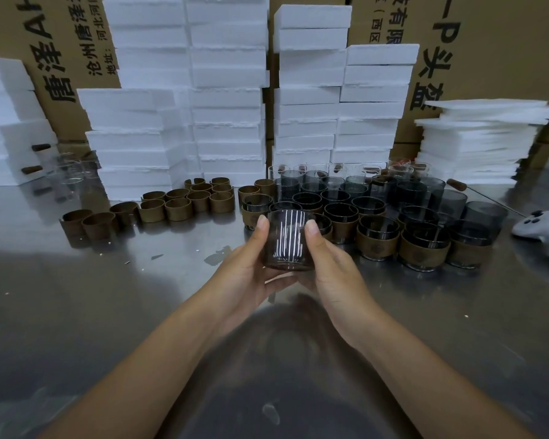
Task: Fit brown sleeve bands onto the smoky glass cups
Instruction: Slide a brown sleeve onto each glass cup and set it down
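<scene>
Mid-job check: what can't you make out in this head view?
All head view.
1. Base of the held cup: hidden by the left hand and right hand.
2. Emblems on the banded cups: too small to read.
3. The rear cups: overlapped by front rows, uncountable.
4. The white controller: cut by the right edge.

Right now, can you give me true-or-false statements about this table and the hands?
1. Both the left hand and the right hand hold one glass cup. True.
2. That cup already wears a brown band. False: it is bare.
3. Empty brown bands stand on the table left of the cups. True.
4. No cup on the table wears a band. False: the front-row cups are banded.
5. A white controller lies at the left edge. False: at the right.
</scene>
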A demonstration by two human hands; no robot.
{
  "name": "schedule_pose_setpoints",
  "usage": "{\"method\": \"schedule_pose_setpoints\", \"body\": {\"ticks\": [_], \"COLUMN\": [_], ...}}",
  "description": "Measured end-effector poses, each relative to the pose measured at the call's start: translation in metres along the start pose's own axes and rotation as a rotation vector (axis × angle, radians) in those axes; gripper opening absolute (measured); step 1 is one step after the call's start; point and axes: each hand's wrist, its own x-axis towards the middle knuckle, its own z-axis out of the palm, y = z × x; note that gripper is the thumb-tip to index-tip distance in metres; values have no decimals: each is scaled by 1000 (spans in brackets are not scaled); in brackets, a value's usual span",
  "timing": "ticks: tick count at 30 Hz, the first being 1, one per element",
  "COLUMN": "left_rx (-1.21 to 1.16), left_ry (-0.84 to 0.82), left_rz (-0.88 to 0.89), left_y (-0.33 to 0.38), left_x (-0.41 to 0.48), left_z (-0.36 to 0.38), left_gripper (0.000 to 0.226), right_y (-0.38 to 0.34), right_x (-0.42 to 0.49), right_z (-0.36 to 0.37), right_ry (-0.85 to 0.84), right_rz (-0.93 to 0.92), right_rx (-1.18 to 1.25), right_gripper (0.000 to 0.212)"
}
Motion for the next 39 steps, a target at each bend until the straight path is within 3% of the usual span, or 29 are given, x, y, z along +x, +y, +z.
{"method": "schedule_pose_setpoints", "body": {"ticks": [4,8,15,21,28,33,39], "left_rx": [178,283,276,237,180,116,42], "left_ry": [116,223,137,113,77,64,56], "left_rz": [50,137,89,63,59,39,50], "left_y": [0,-2,-4,-3,-3,0,1], "left_x": [1,1,0,-1,-1,-2,-2], "left_z": [-2,-5,-1,-3,-2,-4,-4], "left_gripper": [56,40,60,47,44,38,35], "right_y": [1,0,4,2,-4,-6,-7], "right_x": [0,0,1,0,0,2,2], "right_z": [0,-1,-3,-3,-7,-8,-7], "right_ry": [-2,77,152,134,101,122,150], "right_rz": [-74,-159,-183,-171,-44,64,16], "right_rx": [-13,-15,-36,-33,-16,101,132], "right_gripper": [52,47,40,36,44,68,78]}}
